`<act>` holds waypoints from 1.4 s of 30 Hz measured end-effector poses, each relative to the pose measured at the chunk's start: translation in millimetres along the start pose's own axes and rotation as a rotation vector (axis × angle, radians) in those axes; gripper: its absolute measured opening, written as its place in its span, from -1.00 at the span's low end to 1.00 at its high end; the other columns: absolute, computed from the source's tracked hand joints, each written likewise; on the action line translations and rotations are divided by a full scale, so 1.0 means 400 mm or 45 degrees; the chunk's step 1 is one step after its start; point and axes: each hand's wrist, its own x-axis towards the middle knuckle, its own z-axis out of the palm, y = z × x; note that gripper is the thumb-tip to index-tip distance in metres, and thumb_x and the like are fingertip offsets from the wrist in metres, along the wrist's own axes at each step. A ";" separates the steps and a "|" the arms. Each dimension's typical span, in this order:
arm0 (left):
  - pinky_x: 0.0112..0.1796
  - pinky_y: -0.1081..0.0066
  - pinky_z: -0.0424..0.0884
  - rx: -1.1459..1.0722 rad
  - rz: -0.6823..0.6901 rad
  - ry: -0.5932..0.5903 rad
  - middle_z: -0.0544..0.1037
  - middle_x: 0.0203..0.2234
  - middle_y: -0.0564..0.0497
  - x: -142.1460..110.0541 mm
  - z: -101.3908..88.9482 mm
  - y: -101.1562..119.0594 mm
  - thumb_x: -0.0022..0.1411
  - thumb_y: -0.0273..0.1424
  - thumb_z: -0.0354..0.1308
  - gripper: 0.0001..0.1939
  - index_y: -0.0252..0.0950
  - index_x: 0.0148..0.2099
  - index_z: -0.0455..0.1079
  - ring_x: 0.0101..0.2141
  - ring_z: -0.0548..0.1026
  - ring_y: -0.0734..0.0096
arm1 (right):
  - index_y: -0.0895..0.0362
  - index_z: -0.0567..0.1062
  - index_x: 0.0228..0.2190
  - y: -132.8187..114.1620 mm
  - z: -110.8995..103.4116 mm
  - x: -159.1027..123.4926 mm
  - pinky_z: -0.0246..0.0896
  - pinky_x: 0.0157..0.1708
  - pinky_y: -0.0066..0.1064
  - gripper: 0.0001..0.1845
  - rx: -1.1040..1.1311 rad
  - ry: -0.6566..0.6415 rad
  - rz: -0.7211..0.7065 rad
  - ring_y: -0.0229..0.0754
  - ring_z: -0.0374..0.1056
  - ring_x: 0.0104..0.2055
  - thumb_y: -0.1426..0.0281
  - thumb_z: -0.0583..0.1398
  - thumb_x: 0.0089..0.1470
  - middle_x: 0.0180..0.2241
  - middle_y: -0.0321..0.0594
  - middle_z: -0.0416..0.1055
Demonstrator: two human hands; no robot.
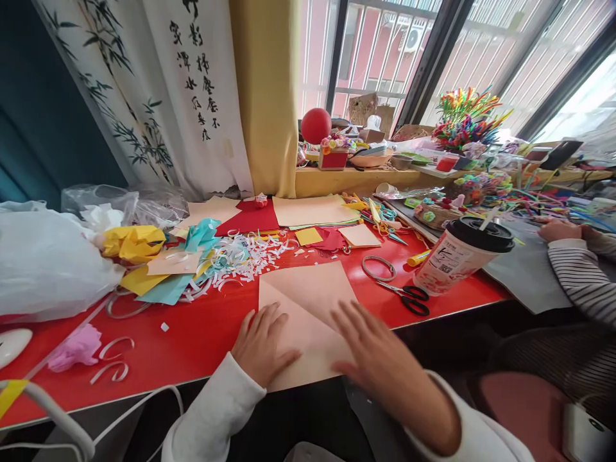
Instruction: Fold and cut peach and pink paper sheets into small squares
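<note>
A peach-coloured sheet of paper lies on the red table in front of me, a diagonal crease running across it. My left hand rests on the sheet's left side, fingers spread. Over the right side is my right hand, a little blurred, its fingers stretched out; whether it touches the paper I cannot tell. Neither hand grips anything. Black-handled scissors lie to the right of the sheet, beside a roll of tape.
A lidded paper cup with a straw stands at the right. Shredded paper and crumpled coloured scraps lie at the left, by a white plastic bag. More sheets lie behind. Another person's striped sleeve shows at far right.
</note>
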 end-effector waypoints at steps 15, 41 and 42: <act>0.00 0.11 0.31 -0.103 0.082 -0.086 0.39 0.03 -0.27 0.040 0.042 -0.066 0.23 -0.23 -0.03 -0.55 -0.43 0.04 0.31 0.05 0.33 0.09 | 0.25 0.34 -0.03 0.016 0.106 -0.049 -0.12 0.14 0.17 -0.35 0.280 -0.124 -0.116 0.26 -0.21 0.27 0.26 0.30 -0.16 0.22 0.10 -0.01; -0.09 0.37 0.41 -0.366 0.025 0.092 0.55 -0.16 0.01 -0.078 -0.009 -0.113 0.29 -0.37 -0.08 -0.75 -0.24 -0.14 0.41 -0.14 0.50 0.40 | 0.02 0.54 -0.24 0.074 0.059 -0.078 0.14 0.09 -0.03 -0.68 0.823 0.450 0.008 -0.05 0.16 0.16 0.49 0.01 0.17 0.02 -0.15 0.36; -0.09 0.38 0.39 -0.320 0.103 0.081 0.54 -0.13 0.01 -0.081 -0.014 -0.114 0.28 -0.42 -0.08 -0.74 -0.23 -0.10 0.40 -0.13 0.49 0.40 | 0.00 0.54 -0.26 0.075 0.061 -0.079 0.17 0.08 -0.06 -0.65 0.731 0.498 0.029 -0.06 0.16 0.16 0.51 0.00 0.16 0.03 -0.17 0.35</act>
